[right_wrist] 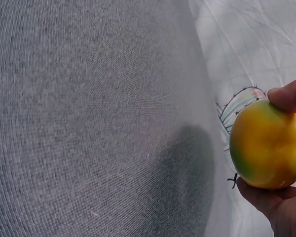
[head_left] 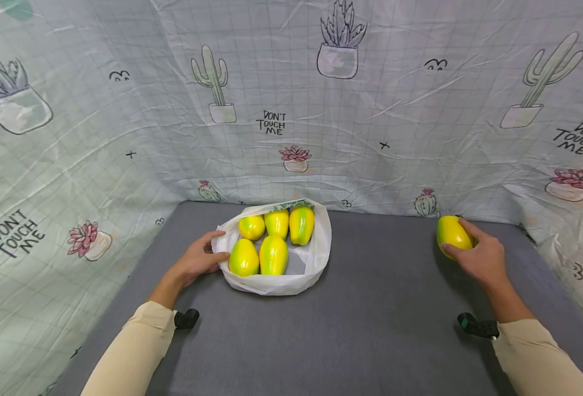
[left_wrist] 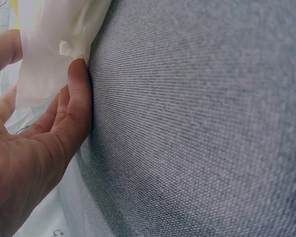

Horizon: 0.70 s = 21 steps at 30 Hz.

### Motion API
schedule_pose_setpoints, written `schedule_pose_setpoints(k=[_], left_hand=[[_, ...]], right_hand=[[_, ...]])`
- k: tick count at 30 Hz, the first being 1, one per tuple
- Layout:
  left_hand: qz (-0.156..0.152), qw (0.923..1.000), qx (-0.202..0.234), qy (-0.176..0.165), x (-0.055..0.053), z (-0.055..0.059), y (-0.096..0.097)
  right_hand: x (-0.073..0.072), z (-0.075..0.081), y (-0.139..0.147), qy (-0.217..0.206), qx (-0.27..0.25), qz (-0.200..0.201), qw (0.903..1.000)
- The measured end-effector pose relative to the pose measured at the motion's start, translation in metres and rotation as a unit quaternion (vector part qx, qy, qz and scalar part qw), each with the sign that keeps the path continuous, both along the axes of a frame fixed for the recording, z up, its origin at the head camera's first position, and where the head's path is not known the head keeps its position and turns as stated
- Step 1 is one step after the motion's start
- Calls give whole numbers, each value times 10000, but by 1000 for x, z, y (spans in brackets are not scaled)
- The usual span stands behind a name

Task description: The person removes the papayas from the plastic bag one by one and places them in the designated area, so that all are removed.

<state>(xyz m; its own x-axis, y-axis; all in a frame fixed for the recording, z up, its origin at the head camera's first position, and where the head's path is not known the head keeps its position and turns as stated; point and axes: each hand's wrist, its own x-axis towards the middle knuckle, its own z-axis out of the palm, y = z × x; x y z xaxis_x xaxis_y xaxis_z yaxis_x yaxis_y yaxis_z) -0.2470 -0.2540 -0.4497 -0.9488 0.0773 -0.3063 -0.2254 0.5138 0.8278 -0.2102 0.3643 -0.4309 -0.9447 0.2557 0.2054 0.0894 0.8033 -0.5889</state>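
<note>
A white plastic bag [head_left: 278, 285] lies with its mouth wide toward me, left of the table's middle. Inside it sit several yellow papayas [head_left: 274, 255] with green streaks, in two rough rows. At the bag's left side my left hand [head_left: 199, 258] pinches the thin plastic edge [left_wrist: 49, 74] between thumb and fingers. Far to the right, my right hand [head_left: 484, 256] grips a single yellow papaya [head_left: 452, 237] with green patches. In the right wrist view this papaya [right_wrist: 266, 148] appears held above the table, its shadow falling apart from it; part of the hand is cut off there.
A grey cloth-like surface covers the table [head_left: 370, 313]. Behind and on both sides hangs a pale sheet [head_left: 370, 115] printed with cacti and lettering, meeting the table's far edge close behind the bag and the right hand. Dark wrist cameras [head_left: 186, 319] sit at both cuffs.
</note>
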Motion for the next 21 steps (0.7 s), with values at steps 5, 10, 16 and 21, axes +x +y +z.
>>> schedule_pose_setpoints(k=[5, 10, 16, 21], left_hand=[[2, 10000, -26, 31, -2, -1, -1], [-19, 10000, 30, 38, -1, -1, -1], [-13, 10000, -56, 38, 0, 0, -1], [-24, 10000, -49, 40, 0, 0, 0]], right_hand=[[-2, -1, 1, 33, 9, -8, 10000], [-4, -4, 4, -17, 39, -2, 10000], [-5, -7, 5, -173, 56, -45, 9998], [-5, -9, 6, -290, 55, -99, 9995]])
